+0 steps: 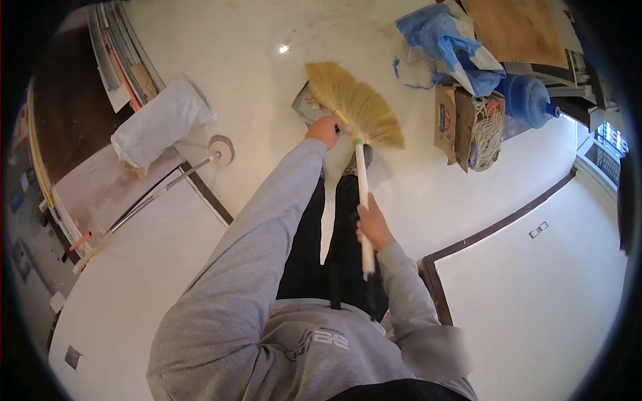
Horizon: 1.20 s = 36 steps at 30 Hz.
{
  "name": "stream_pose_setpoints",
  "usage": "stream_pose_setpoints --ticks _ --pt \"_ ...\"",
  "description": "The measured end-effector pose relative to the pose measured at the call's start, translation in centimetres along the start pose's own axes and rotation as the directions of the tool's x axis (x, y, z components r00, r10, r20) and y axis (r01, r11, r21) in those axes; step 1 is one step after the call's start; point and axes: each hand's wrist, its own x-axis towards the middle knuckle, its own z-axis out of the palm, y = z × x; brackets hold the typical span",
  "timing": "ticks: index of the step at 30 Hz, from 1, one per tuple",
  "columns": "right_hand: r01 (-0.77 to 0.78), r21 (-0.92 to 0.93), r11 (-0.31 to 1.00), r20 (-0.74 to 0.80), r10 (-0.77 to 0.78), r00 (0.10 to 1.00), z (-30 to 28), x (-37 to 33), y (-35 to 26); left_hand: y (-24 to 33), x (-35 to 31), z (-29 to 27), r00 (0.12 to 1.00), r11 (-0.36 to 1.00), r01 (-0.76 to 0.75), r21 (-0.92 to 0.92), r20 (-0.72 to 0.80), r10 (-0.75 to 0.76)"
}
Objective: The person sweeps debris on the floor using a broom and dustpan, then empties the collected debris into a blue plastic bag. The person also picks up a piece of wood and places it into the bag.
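One right hand (375, 225) has its grip round one broom (374, 113) (one left hand's (326, 131) I cannot tell).

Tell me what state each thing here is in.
Broom: held, bristles fanned out
Right hand: fingers closed around broom
Left hand: grip partly hidden, unclear
Box: open, filled
Jug: lying on its side
Blue sheet: crumpled
Sack: lying, bulging
Roller: leaning, head down

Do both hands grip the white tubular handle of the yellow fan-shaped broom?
No, only the right hand grips the handle; the left hand is near the yellow bristles.
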Motion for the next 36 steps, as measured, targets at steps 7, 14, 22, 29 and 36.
stream_pose_setpoints --ticks 7,14,22,29,36 --pt "-0.016 -0.010 1.000 -0.011 0.016 1.000 -5.6 -13.1 -1.3 -0.4 -2.3 -3.0 0.999 0.998 0.034 0.057 -0.013 -0.034" --pt "0.246 -0.228 0.942 -0.118 -0.278 0.953 -5.1 -8.4 -3.6 -2.9 -5.6 -5.3 0.994 0.996 0.085 -0.015 -0.068 -0.086" --pt "0.214 -0.749 0.627 -0.135 -0.460 0.877 1.0 8.5 -3.7 -5.2 -6.4 -3.7 0.971 0.981 0.176 -0.081 -0.149 -0.186" --pt "0.177 -0.601 0.779 -0.016 -0.233 0.972 2.1 -0.4 1.1 -4.4 -5.8 -4.1 0.962 0.969 0.217 -0.121 -0.139 -0.233" --pt "0.154 -0.186 0.970 -0.087 -0.172 0.981 -2.8 -11.9 4.6 -7.5 -8.0 -5.5 0.985 0.992 0.118 -0.040 -0.126 -0.122"
